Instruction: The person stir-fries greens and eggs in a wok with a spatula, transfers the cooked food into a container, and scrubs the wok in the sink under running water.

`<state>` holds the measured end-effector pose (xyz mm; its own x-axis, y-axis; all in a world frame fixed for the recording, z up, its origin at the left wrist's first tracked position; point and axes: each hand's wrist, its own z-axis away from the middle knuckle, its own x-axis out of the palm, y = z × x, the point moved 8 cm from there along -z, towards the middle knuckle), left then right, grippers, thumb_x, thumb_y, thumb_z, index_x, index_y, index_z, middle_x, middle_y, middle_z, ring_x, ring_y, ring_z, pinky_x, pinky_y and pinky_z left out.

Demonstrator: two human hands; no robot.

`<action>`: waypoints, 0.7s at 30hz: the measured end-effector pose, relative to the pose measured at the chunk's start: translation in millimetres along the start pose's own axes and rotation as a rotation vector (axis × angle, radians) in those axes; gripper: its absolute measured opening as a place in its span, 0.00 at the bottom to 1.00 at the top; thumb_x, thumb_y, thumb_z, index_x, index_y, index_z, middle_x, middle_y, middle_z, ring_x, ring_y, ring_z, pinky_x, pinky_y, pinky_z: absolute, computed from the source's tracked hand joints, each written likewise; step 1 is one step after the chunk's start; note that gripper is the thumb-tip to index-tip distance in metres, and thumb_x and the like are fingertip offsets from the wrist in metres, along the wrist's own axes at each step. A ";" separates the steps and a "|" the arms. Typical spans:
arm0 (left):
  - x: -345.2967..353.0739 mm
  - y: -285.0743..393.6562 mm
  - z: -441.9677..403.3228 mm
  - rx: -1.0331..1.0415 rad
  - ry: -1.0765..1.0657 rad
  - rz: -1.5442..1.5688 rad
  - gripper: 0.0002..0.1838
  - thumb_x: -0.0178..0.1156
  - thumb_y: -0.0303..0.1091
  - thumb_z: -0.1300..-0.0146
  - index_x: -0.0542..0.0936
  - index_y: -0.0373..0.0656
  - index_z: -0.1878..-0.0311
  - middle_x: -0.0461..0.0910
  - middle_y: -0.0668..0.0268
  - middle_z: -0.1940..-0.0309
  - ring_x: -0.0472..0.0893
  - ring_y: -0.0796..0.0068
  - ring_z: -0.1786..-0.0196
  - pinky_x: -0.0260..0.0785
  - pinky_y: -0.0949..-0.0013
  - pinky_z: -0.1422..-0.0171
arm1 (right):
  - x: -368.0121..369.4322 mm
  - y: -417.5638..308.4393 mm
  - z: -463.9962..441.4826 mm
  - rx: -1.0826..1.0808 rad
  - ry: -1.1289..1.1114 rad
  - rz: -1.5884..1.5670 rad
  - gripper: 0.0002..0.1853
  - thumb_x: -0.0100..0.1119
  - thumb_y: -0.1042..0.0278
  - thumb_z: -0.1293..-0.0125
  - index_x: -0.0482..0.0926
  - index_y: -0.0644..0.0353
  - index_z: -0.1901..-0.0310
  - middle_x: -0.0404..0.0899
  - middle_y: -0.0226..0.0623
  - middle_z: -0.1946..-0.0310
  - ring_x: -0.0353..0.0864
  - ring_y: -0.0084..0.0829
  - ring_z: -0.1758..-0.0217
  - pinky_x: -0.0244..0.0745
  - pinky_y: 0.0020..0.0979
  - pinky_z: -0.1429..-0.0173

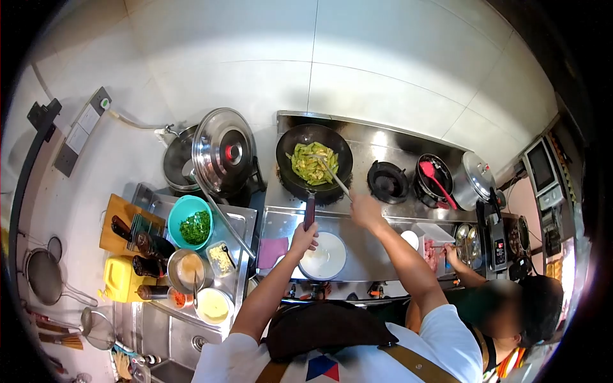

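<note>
A black wok (345, 143) sits on the stove, with green vegetable pieces (306, 171) mixed with lighter bits inside it. My left hand (304, 239) is closed around the wok's dark handle (310, 210). In my right hand (366, 211) is a long-handled metal cooking utensil (336, 177), which slants into the vegetables. Food partly hides its head, so I cannot tell whether it is a ladle or a spatula. Just below the wok handle, beside my left hand, stands a white bowl (329, 258) with a dark blue rim.
A lidded pot (220, 153) stands left. Beyond it are a turquoise bowl (185, 236) of chopped greens, sauce bottles and a sink (171, 335). To the right are a bare burner (387, 182), a pan with a red spoon (440, 186) and a pressure cooker (476, 179). A co-worker's hand (452, 255) is near raw meat.
</note>
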<state>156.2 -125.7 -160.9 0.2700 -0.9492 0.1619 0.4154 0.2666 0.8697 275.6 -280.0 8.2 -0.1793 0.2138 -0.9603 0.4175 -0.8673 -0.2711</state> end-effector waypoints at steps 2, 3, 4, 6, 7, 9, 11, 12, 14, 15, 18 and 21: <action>-2.6 -6.1 5.9 -0.026 0.007 0.050 0.26 0.54 0.53 0.29 0.68 0.39 0.43 0.80 0.62 0.66 0.79 0.74 0.77 0.72 0.72 0.79 | 20.6 8.6 -24.1 -0.020 0.019 0.008 0.13 0.54 0.70 0.36 0.79 0.59 0.50 0.84 0.53 0.67 0.84 0.56 0.63 0.79 0.51 0.58; -4.7 -10.8 10.6 -0.040 0.011 0.075 0.27 0.52 0.54 0.28 0.68 0.39 0.42 0.80 0.61 0.65 0.79 0.74 0.77 0.72 0.72 0.79 | 41.8 18.0 -39.7 -0.067 0.038 0.006 0.13 0.54 0.69 0.35 0.78 0.58 0.50 0.84 0.53 0.68 0.84 0.55 0.65 0.79 0.50 0.60; -9.1 -16.0 15.5 -0.039 0.018 0.100 0.27 0.51 0.54 0.27 0.68 0.39 0.41 0.81 0.60 0.64 0.79 0.74 0.77 0.72 0.72 0.79 | 53.2 21.9 -46.2 -0.113 0.055 0.003 0.12 0.54 0.68 0.34 0.78 0.58 0.50 0.84 0.53 0.68 0.84 0.55 0.66 0.79 0.50 0.61; -23.5 -31.9 25.5 -0.038 0.036 0.153 0.26 0.49 0.55 0.26 0.67 0.41 0.39 0.82 0.59 0.63 0.80 0.73 0.77 0.73 0.71 0.79 | 60.8 27.3 -43.3 -0.047 0.009 -0.243 0.13 0.54 0.66 0.33 0.78 0.59 0.49 0.83 0.50 0.72 0.84 0.49 0.73 0.78 0.46 0.67; -34.3 -42.8 32.2 -0.044 0.054 0.174 0.24 0.49 0.56 0.26 0.70 0.44 0.42 0.82 0.59 0.63 0.79 0.70 0.76 0.74 0.68 0.76 | 62.0 26.2 -42.0 -0.017 -0.015 -0.364 0.14 0.55 0.65 0.32 0.78 0.60 0.48 0.82 0.49 0.74 0.83 0.46 0.77 0.78 0.45 0.70; -57.9 -59.0 55.6 -0.049 0.086 0.180 0.23 0.49 0.54 0.25 0.70 0.43 0.43 0.82 0.58 0.62 0.80 0.70 0.76 0.75 0.68 0.76 | 64.3 29.3 -18.3 0.088 -0.217 -0.606 0.14 0.54 0.65 0.31 0.78 0.60 0.47 0.79 0.43 0.78 0.78 0.37 0.83 0.73 0.40 0.77; -79.6 -66.4 81.5 -0.073 0.121 0.167 0.23 0.49 0.53 0.25 0.71 0.42 0.43 0.82 0.57 0.62 0.80 0.70 0.75 0.75 0.68 0.76 | 57.4 34.2 -1.8 0.193 -0.287 -0.739 0.15 0.54 0.65 0.30 0.78 0.61 0.46 0.74 0.37 0.81 0.73 0.29 0.86 0.68 0.35 0.82; -89.2 -71.2 96.9 -0.100 0.142 0.152 0.22 0.49 0.52 0.25 0.71 0.42 0.44 0.82 0.57 0.62 0.80 0.70 0.75 0.75 0.68 0.76 | 54.8 41.2 3.7 0.246 -0.259 -0.751 0.15 0.53 0.66 0.29 0.78 0.60 0.45 0.72 0.35 0.82 0.71 0.27 0.87 0.65 0.33 0.84; -105.9 -90.0 118.9 -0.146 0.161 0.127 0.21 0.50 0.50 0.25 0.72 0.41 0.44 0.82 0.58 0.62 0.81 0.70 0.75 0.75 0.69 0.76 | 52.8 45.8 12.3 0.286 -0.200 -0.741 0.13 0.53 0.66 0.29 0.78 0.61 0.47 0.70 0.31 0.82 0.67 0.23 0.88 0.61 0.30 0.86; -113.3 -98.1 127.4 -0.161 0.160 0.117 0.21 0.50 0.50 0.25 0.72 0.41 0.44 0.82 0.58 0.62 0.81 0.71 0.74 0.75 0.69 0.77 | 50.8 43.5 13.4 0.270 -0.167 -0.720 0.11 0.53 0.67 0.30 0.78 0.63 0.51 0.70 0.31 0.82 0.66 0.22 0.88 0.59 0.30 0.86; -123.5 -116.1 143.3 -0.201 0.191 0.111 0.20 0.50 0.47 0.24 0.71 0.40 0.42 0.82 0.59 0.61 0.81 0.72 0.74 0.75 0.70 0.77 | 52.5 36.1 23.1 0.294 -0.216 -0.888 0.10 0.53 0.68 0.30 0.77 0.65 0.54 0.67 0.29 0.81 0.62 0.20 0.88 0.56 0.29 0.87; -126.2 -126.3 145.4 -0.228 0.192 0.087 0.21 0.51 0.46 0.25 0.71 0.40 0.41 0.82 0.59 0.61 0.81 0.73 0.74 0.74 0.71 0.77 | 33.3 32.3 40.0 0.400 -0.240 -1.076 0.12 0.52 0.69 0.29 0.77 0.66 0.50 0.68 0.29 0.79 0.61 0.20 0.88 0.56 0.28 0.87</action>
<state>-56.5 -64.0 -223.3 0.4632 -0.8779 0.1215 0.5621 0.3971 0.7256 247.5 -318.8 -29.9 -0.4508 0.8698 -0.2004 -0.3534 -0.3801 -0.8548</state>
